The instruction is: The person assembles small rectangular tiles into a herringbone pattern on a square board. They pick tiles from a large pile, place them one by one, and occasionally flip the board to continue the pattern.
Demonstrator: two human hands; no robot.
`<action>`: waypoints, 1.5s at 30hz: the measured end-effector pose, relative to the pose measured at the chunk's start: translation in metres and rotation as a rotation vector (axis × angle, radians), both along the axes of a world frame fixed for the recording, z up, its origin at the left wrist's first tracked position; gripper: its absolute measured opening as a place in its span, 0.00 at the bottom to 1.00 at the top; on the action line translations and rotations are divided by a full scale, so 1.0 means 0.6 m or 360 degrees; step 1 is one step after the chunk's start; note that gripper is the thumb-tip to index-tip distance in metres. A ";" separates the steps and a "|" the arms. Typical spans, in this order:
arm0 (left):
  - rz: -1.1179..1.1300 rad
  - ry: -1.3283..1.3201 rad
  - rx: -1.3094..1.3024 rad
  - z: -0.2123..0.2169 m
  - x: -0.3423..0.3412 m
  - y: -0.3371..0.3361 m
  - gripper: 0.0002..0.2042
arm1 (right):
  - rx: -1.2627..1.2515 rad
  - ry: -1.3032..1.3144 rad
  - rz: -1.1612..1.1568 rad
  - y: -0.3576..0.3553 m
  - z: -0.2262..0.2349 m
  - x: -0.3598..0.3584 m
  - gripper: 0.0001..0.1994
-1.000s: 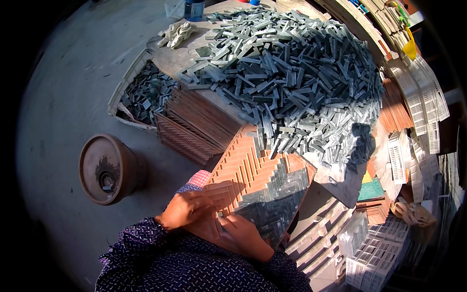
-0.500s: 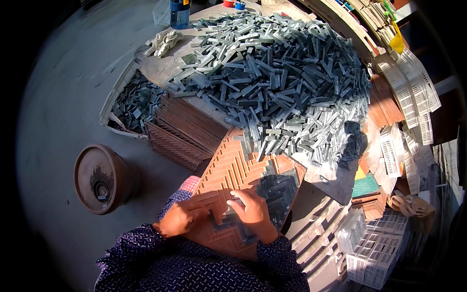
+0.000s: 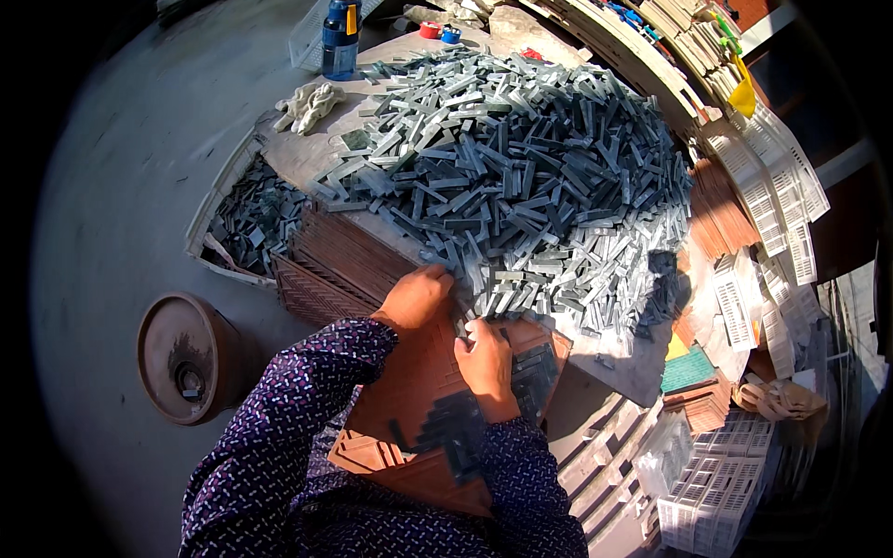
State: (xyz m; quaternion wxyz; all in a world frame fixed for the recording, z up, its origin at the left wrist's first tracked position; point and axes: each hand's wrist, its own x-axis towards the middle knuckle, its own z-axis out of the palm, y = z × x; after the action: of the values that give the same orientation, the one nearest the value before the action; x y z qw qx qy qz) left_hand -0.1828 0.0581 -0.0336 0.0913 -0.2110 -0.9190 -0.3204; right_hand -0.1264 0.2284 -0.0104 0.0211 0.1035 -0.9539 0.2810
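A reddish-brown board with zigzag grooves (image 3: 400,395) lies tilted over my lap, its far end by the stone pile. Dark grey stone strips (image 3: 456,428) fill part of its right side in a herringbone pattern. My left hand (image 3: 417,298) is over the board's far left edge, fingers curled at the near rim of the heap of loose grey stone strips (image 3: 521,177). Close beside it, my right hand (image 3: 486,369) is bent above the board, thumb and fingers together. What either hand's fingertips grip is hidden.
Stacked brown grooved boards (image 3: 349,256) stand left of the heap, beside a white crate of dark stone pieces (image 3: 209,209). A round brown drum (image 3: 172,358) stands on the floor. Whitish gloves (image 3: 309,107) and a blue bottle (image 3: 340,46) sit farther back; white plastic baskets (image 3: 716,493) are at right.
Both hands have moved away from me, from the middle of the board to its far end beside the pile. The left moved farther. The view has shifted slightly.
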 end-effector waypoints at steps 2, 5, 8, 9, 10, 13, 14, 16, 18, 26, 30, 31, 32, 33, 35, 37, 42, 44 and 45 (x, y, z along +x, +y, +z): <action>0.0002 0.0028 -0.0008 -0.002 0.010 -0.012 0.12 | -0.0086 -0.0128 0.0057 0.001 0.010 0.031 0.12; 0.0104 -0.0030 0.0011 0.009 0.062 -0.036 0.11 | -0.0276 -0.0345 0.0051 -0.010 0.040 0.107 0.12; 0.0050 -0.0191 0.0143 0.045 0.148 -0.072 0.13 | -0.0312 -0.0333 0.0195 -0.013 0.027 0.184 0.12; 0.0039 -0.0194 0.0204 0.042 0.179 -0.086 0.12 | -0.0313 -0.0323 0.0227 -0.012 0.012 0.205 0.13; 0.0037 -0.0315 0.0285 0.047 0.205 -0.092 0.12 | -0.0303 -0.0310 0.0245 -0.010 0.001 0.217 0.13; 0.0144 -0.0391 0.0375 0.049 0.280 -0.102 0.11 | -0.0321 -0.0496 0.0339 -0.013 0.023 0.224 0.14; 0.0182 -0.0507 0.0385 0.055 0.300 -0.103 0.11 | -0.0318 -0.0579 0.0368 -0.014 0.029 0.221 0.13; 0.0228 -0.0551 0.0397 0.058 0.329 -0.098 0.10 | -0.0428 -0.0363 0.0446 -0.016 0.023 0.212 0.13; 0.0251 -0.0547 0.0395 0.058 0.344 -0.097 0.10 | -0.0496 -0.0280 0.0482 -0.021 0.021 0.203 0.13; 0.0257 -0.0266 0.0246 0.041 0.359 -0.084 0.11 | -0.0361 -0.0571 0.0555 -0.019 0.021 0.168 0.14; 0.0241 -0.0223 0.0195 0.037 0.363 -0.083 0.11 | -0.0108 -0.0516 0.0586 -0.022 0.018 0.175 0.13; 0.0229 -0.0217 0.0187 0.038 0.363 -0.084 0.11 | -0.0165 -0.0538 0.0532 -0.024 0.021 0.178 0.13; 0.0217 -0.0210 0.0179 0.038 0.363 -0.085 0.10 | -0.0221 -0.0559 0.0478 -0.026 0.027 0.182 0.13; 0.0206 -0.0207 0.0164 0.038 0.363 -0.084 0.10 | -0.0274 -0.0579 0.0415 -0.027 0.031 0.184 0.13; 0.0185 -0.0202 0.0134 0.040 0.361 -0.083 0.10 | -0.0083 -0.0456 0.0471 -0.028 0.022 0.185 0.15; 0.0156 -0.0236 0.0145 0.046 0.359 -0.087 0.11 | -0.0105 -0.0346 0.0499 -0.029 0.021 0.184 0.16; 0.0108 -0.0566 0.0328 0.047 0.348 -0.102 0.10 | -0.0307 -0.0220 0.0839 -0.033 0.029 0.153 0.17; 0.0077 -0.0617 0.0316 0.056 0.339 -0.099 0.10 | -0.0419 -0.0217 0.0950 -0.043 0.016 0.152 0.09; 0.0105 -0.0615 0.0356 0.053 0.340 -0.100 0.10 | -0.0368 -0.0200 0.1001 -0.047 0.009 0.149 0.06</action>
State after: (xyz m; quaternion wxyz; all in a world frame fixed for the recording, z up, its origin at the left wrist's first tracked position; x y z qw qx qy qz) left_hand 0.0214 -0.0018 -0.0015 -0.0531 -0.1042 -0.8845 -0.4517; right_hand -0.0372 0.2002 -0.0050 -0.1140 0.3720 -0.8366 0.3857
